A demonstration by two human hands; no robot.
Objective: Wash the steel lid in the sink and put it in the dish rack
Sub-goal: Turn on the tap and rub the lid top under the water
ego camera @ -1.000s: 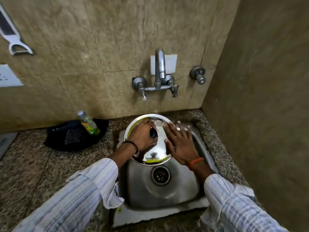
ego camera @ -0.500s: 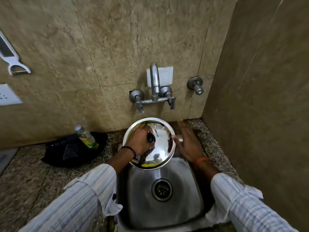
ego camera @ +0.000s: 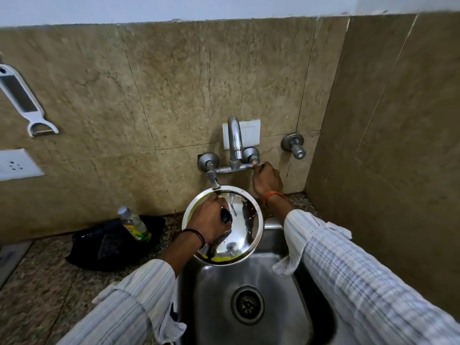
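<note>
A round steel lid (ego camera: 245,220) with a black knob is held tilted over the back of the steel sink (ego camera: 271,275), under the tap spout (ego camera: 235,138). Yellow-green residue shows along its lower rim. My left hand (ego camera: 209,220) grips the lid by its black knob. My right hand (ego camera: 266,179) is raised to the wall tap and its fingers curl round the right tap handle (ego camera: 256,161). No water stream is visible. No dish rack is in view.
A black tray (ego camera: 84,247) with a small bottle of green liquid (ego camera: 134,224) and a scrub pad sits on the granite counter left of the sink. A peeler (ego camera: 22,100) hangs on the tiled wall. A side wall stands close on the right.
My right hand left the lid's surface and rose to the right tap handle. My left hand kept hold of the knob and lifted the lid toward the spout. The camera tilted up.
</note>
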